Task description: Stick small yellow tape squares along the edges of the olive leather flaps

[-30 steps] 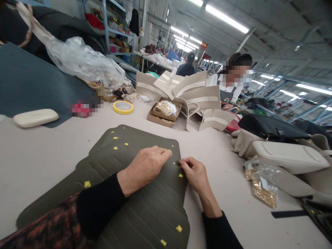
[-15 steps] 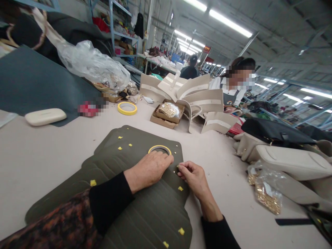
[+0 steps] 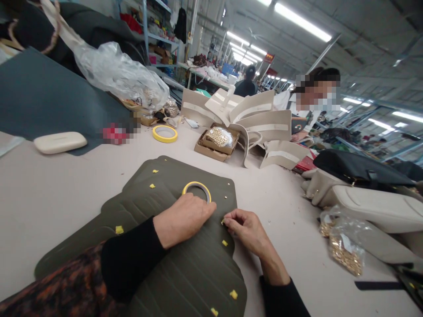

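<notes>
A dark olive panel (image 3: 185,273) with stitched lines lies on the table, dotted with small yellow tape pieces (image 3: 233,294). My left hand (image 3: 183,218) rests over its upper part, closed on a roll of yellow tape (image 3: 197,185) that stands out beyond the knuckles. Close to the panel's right edge, my right hand (image 3: 246,226) pinches a tiny scrap of yellow tape (image 3: 223,222) against the surface. Two small shiny metal bits (image 3: 225,197) show on the panel above that fingertip. The left fingertips are partly hidden.
Another yellow tape roll (image 3: 164,134) and a cardboard box (image 3: 213,152) of gold hardware lie farther back. Beige bag pieces (image 3: 264,125) stand behind. At right are pale bags (image 3: 376,207) and a plastic bag of gold parts (image 3: 345,251). A beige case (image 3: 60,143) lies left. A co-worker (image 3: 307,103) is beyond.
My left hand and its tape roll have shifted slightly left, and the roll has tilted. My right fingertips have come down onto the panel by a metal bit. One upper tape piece no longer shows.
</notes>
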The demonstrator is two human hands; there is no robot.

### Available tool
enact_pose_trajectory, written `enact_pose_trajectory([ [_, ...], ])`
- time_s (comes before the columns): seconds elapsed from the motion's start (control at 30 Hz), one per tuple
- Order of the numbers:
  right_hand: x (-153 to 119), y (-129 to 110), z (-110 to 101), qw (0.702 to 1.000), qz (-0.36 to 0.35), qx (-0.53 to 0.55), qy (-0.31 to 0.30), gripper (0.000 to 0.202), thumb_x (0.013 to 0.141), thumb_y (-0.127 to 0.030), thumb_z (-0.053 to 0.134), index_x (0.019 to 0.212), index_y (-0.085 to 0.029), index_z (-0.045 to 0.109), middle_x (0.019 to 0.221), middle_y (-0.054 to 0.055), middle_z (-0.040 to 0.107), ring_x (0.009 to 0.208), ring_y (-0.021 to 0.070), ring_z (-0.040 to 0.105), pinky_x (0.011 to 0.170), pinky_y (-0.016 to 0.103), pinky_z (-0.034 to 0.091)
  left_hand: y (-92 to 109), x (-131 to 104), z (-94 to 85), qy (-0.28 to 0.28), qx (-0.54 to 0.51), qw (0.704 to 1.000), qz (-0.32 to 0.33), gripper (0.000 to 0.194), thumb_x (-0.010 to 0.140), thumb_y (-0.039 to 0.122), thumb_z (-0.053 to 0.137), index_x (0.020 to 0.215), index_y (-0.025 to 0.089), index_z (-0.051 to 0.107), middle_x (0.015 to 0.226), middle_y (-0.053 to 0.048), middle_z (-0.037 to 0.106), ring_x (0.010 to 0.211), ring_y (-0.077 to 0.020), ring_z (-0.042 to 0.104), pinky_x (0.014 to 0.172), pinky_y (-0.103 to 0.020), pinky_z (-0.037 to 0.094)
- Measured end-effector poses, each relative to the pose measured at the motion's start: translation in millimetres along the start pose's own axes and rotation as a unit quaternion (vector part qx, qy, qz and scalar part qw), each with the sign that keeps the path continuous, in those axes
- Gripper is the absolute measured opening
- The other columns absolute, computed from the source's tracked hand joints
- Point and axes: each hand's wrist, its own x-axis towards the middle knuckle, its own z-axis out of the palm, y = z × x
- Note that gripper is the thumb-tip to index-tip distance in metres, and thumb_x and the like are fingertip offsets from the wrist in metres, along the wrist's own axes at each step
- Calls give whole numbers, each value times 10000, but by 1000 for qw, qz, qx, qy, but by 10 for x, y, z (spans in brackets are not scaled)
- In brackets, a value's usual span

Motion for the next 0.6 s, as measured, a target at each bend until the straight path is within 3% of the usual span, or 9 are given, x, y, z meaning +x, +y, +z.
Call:
enact_pose_trajectory([
  [0.2,-33,-28,11,999,-13,-30,-32,147,775,-254,585,736,-155,687,625,-6,635,580,119,539,541,220,388,-80,-60,28,7,-20,1000,20,222,749,23,469,897,184,507,749,-54,675,682,-251,657,599,-333,484],
  [0.47,-106,-193,98,980,-78,-180,15,159,821,-193,534,757,-204,679,708,-7,692,635,144,608,603,247,400,-66,-51,75,19,-13,1000,8,161,811,81,444,908,188,515,765,-67,653,697,-259,631,605,-352,484],
  [0.6,-112,-164,54,973,-79,-214,30,209,838,-244,566,1028,-206,645,638,-22,656,577,156,595,585,261,401,-73,-31,63,21,-30,999,-4,123,861,114,434,910,182,524,816,-74,650,754,-240,623,641,-334,483],
])
